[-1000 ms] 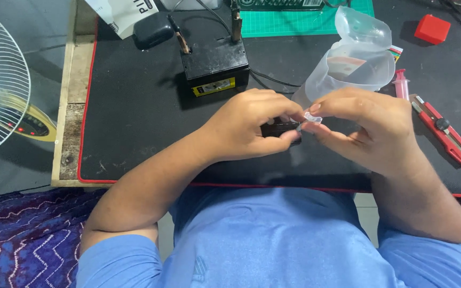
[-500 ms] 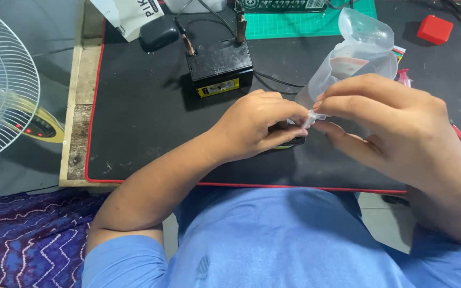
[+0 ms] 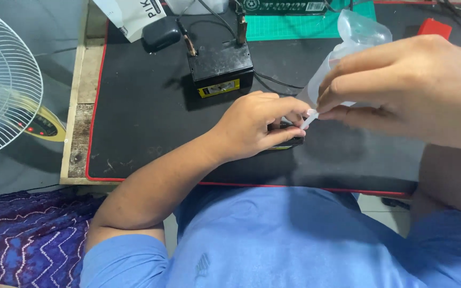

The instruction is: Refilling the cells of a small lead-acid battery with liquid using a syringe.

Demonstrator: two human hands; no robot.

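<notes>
My left hand [image 3: 254, 125] rests on the black mat [image 3: 145, 122] and grips a small flat black part [image 3: 289, 142] with a yellow edge. My right hand [image 3: 406, 88] is raised close to the camera, and its thumb and fingers pinch a thin white strip [image 3: 309, 118] that reaches down to the black part. The two hands nearly touch at the strip. A clear plastic bag [image 3: 356, 34] lies just behind my right hand, partly hidden by it.
A black box-shaped battery [image 3: 220, 66] with two clips and wires stands at the back of the mat. Behind it lie a green cutting mat [image 3: 294, 24], a black case [image 3: 161, 33], a white package [image 3: 132, 13] and a red object [image 3: 434, 26]. A white fan [image 3: 4, 80] stands at the left.
My right hand has lifted up and toward the camera, pulling the white strip away from the black part. My left hand stays down on the mat, and the red cutters are no longer in view.
</notes>
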